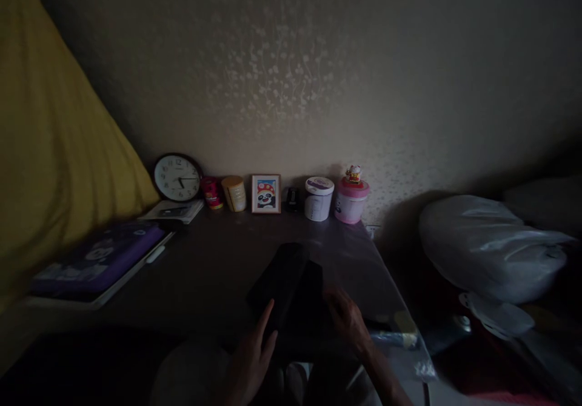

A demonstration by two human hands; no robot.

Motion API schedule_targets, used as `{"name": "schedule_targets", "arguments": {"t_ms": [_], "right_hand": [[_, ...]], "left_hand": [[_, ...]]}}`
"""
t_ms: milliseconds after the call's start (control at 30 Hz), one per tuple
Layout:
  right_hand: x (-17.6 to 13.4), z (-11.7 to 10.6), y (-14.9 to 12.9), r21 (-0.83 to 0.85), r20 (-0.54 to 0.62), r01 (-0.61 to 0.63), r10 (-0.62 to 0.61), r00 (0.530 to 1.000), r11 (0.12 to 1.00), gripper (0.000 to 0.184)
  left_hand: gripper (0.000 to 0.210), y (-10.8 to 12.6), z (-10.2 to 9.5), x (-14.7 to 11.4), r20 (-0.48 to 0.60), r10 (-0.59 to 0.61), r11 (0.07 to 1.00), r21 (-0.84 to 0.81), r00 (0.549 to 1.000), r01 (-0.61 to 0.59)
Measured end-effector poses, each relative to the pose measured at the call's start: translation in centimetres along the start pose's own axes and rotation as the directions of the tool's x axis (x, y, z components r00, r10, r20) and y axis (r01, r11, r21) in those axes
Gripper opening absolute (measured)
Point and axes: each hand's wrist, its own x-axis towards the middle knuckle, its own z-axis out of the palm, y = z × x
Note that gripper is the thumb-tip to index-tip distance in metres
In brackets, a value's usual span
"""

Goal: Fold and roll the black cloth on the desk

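A black folded item (282, 276), soft-looking like cloth, lies near the front of the dark table (204, 266). Its exact kind is hard to make out in the dim light. At its lower left is my left hand (254, 354), with thumb and forefinger stretched out and apart, the forefinger against the black item. My right hand (348, 318) has its fingers curled in at the item's right edge and appears to pinch it there. The fingertips of that hand are partly lost in shadow.
Along the wall stand a clock (177, 177), a red can (211, 193), a yellow container (234, 194), a framed panda picture (266, 194), a white tub (318, 199) and a pink tub (351, 203). A purple case (100, 257) lies left; a white bag (491, 248) sits right.
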Motion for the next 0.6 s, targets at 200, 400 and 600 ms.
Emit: {"name": "schedule_targets", "arguments": {"t_ms": [200,400,600], "right_hand": [[-0.3,-0.1,-0.1,-0.018,0.049,-0.005,0.006,0.999,1.000,0.020],[-0.5,-0.3,-0.3,-0.029,0.059,-0.009,0.010,0.998,1.000,0.021],[-0.7,-0.5,-0.6,-0.029,0.088,-0.034,0.037,0.995,0.999,0.023]], "left_hand": [[0.050,-0.3,0.1,0.1,-0.011,0.006,1.000,-0.026,1.000,-0.006],[0.051,-0.1,0.0,0.0,-0.012,-0.003,1.000,-0.013,1.000,0.003],[0.050,0.9,-0.7,-0.2,0.004,-0.023,1.000,0.006,1.000,0.023]]}}
